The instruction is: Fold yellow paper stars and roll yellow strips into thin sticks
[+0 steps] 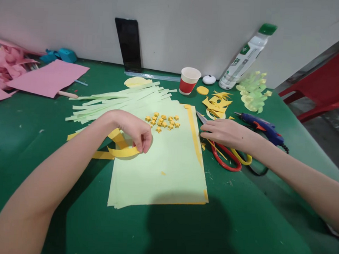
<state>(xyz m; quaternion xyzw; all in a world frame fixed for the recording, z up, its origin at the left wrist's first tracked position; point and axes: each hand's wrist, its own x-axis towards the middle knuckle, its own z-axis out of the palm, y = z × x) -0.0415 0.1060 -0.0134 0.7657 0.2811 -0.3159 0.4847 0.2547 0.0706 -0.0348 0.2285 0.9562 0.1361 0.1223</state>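
With the clock face centred on the pale green sheets and 12 o'clock toward the wall, the left hand is at 10 o'clock, over the sheets. Its thumb and fingers are closed in a pinch on the end of a yellow strip, which curves out toward 9 o'clock; the curled fingers hide the gripped end. Further yellow strips lie behind and are partly covered by the left forearm, so their full lengths cannot be read. Folded yellow stars are grouped at 12 o'clock; the left hand partly obscures the near-left edge of the group, which prevents an exact count. The right hand is at 2 o'clock, palm down, fingers extended and close together, above the scissors with red handles. The hand conceals the middle of the scissors; whether it grips or only rests on them cannot be told. A yellow handle protrudes beside the red loops; the remainder of its tool is hidden. Yellow scraps and a paper cup are at 1 o'clock; the cup's contents cannot be seen. The glue gun is between 2 and 3 o'clock, partly behind the right forearm. At 10 o'clock, pink paper covers part of a stick, and the pink pile beyond is cut off by the frame.
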